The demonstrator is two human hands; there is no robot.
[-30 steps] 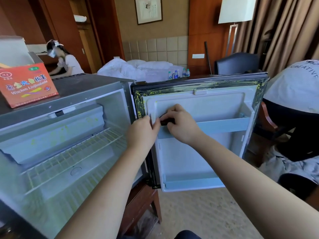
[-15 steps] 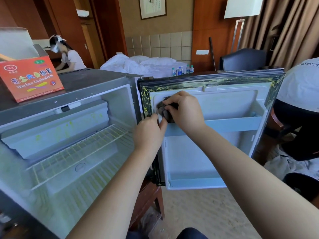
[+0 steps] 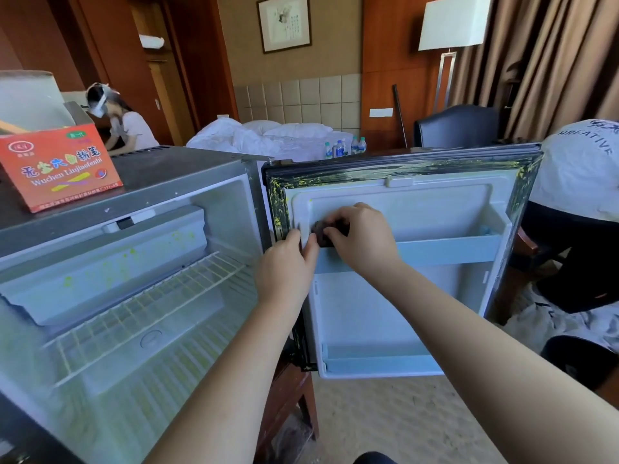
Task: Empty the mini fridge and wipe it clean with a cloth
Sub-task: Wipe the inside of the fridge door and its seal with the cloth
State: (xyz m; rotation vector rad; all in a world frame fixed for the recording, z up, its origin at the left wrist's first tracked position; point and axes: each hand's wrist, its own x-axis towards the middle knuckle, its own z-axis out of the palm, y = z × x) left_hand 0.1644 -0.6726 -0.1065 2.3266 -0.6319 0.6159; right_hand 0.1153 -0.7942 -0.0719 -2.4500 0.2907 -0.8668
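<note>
The right hand (image 3: 363,239) grips a dark cloth (image 3: 321,233) with curled fingers and presses it on the inside of the open door (image 3: 435,209), near its upper corner on the hinge side. At seven o'clock from the cloth, the left hand (image 3: 284,262) pinches the door's inner ridge. At nine o'clock from the hands stands the fridge (image 3: 174,182), with yellow-green spots inside and a wire rack (image 3: 150,296). On its top, at ten o'clock, sits an orange box (image 3: 60,169).

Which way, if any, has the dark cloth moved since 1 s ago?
Yes, slightly up: the dark cloth, pinched by the right hand, was level with the door shelf rail; now it sits just above it.
</note>
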